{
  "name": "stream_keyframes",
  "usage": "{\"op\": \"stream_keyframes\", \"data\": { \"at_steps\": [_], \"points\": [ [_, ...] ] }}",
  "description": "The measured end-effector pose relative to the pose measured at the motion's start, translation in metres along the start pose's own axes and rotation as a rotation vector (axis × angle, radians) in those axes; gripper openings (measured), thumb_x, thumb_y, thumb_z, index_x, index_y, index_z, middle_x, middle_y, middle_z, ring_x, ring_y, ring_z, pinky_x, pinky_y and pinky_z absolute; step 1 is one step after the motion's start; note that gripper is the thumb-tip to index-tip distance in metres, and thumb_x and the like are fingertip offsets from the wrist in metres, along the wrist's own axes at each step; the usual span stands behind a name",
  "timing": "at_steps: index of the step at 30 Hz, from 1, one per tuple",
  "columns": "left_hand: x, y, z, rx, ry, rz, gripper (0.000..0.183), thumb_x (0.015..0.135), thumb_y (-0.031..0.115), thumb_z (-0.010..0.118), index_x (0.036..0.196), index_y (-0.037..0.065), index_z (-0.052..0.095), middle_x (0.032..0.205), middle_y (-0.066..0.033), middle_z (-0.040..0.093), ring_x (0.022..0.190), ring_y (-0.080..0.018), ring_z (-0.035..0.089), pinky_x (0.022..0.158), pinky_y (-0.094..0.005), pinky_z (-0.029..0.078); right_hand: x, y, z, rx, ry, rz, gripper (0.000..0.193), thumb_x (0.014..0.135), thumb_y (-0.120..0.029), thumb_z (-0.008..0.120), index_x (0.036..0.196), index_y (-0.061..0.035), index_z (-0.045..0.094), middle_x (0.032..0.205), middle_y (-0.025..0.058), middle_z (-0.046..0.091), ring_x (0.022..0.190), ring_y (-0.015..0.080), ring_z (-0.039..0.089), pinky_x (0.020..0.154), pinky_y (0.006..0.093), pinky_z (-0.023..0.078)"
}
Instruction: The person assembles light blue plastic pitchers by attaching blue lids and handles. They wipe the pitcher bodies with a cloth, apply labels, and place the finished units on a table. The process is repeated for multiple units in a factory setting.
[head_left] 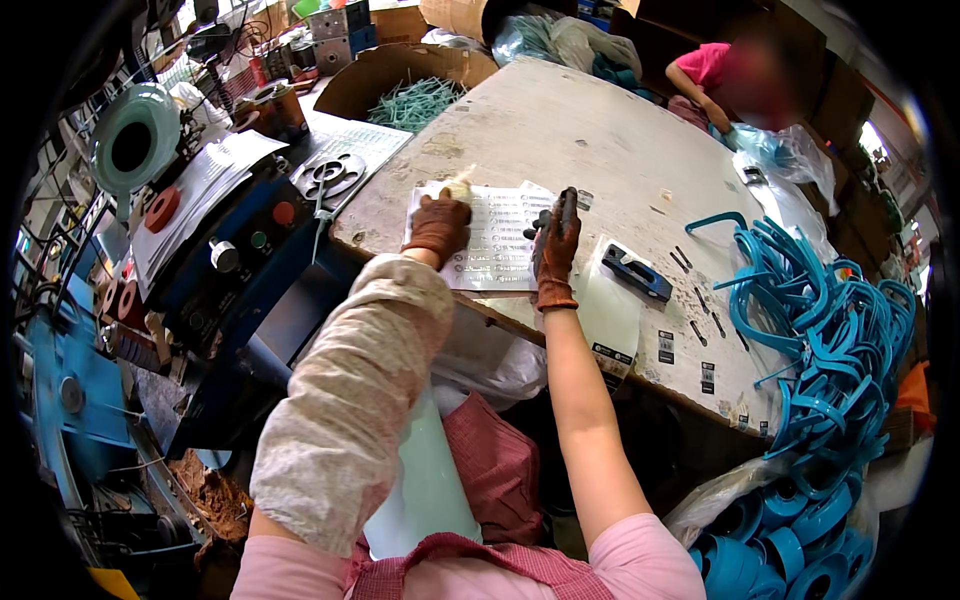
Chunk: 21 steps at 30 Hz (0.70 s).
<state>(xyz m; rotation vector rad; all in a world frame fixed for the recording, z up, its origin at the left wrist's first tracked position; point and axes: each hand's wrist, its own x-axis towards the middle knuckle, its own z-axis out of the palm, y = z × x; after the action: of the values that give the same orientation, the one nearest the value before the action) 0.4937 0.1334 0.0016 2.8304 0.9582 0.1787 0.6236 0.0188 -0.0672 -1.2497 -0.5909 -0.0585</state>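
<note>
Two brown-gloved hands are stretched from the lower edge over a worn counter (600, 120): the left hand (438, 226) is pressed flat, fingers released, on a printed sheet (495, 240) near the counter's front edge, while the right hand (556, 250) is clenched on a dark piece (566, 207) just above the sheet's right side. The sheet is best kept pinned flat while the piece is handled. Open room is left behind the sheet; blue hoops (830, 330) crowd the right, a machine (230, 250) the left.
</note>
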Motion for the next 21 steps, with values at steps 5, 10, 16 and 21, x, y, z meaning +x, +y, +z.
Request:
{"op": "stream_keyframes", "data": {
  "at_steps": [5,10,16,21],
  "points": [
    [0.006,-0.023,-0.006,0.019,-0.005,-0.082,0.032,0.075,0.028,0.068,0.106,0.020,0.069,0.123,-0.0147,0.052,0.113,-0.0392,0.050,0.090,-0.0459,0.047,0.009,0.014,-0.008,-0.019,-0.104,-0.012,0.046,0.095,-0.016,0.050,0.139,-0.0096,0.042,0.103,0.0083,0.049,0.082,0.0134,0.053,0.064,0.0271,0.052],
    [-0.015,-0.073,-0.036,-0.101,-0.059,0.272,0.042,0.077,0.034,0.066,0.114,0.015,0.064,0.123,-0.0162,0.056,0.117,-0.0326,0.050,0.097,-0.0433,0.040,-0.007,-0.024,0.002,-0.408,-0.332,-0.540,0.055,0.083,-0.004,0.056,0.137,-0.0072,0.045,0.100,0.0143,0.054,0.084,0.0255,0.053,0.075,0.0330,0.047],
    [-0.219,-0.122,-0.106,-0.101,0.032,0.627,0.075,0.067,0.037,0.079,0.132,0.015,0.050,0.140,-0.0137,0.043,0.131,-0.0358,0.037,0.109,-0.0501,0.027,-0.124,-0.174,-0.031,-0.478,-0.864,-0.389,0.056,0.076,-0.004,0.059,0.131,-0.0087,0.052,0.108,0.0169,0.051,0.094,0.0333,0.056,0.078,0.0393,0.049],
    [-0.346,-0.130,-0.068,-0.322,-0.044,0.406,0.106,0.053,0.050,0.083,0.141,0.011,0.039,0.148,-0.0154,0.031,0.139,-0.0379,0.024,0.112,-0.0512,0.022,-0.210,-0.219,-0.039,-0.492,-1.141,-0.493,0.053,0.067,-0.008,0.065,0.120,-0.0054,0.059,0.112,0.0185,0.053,0.093,0.0353,0.058,0.077,0.0411,0.051]
  ]
}}
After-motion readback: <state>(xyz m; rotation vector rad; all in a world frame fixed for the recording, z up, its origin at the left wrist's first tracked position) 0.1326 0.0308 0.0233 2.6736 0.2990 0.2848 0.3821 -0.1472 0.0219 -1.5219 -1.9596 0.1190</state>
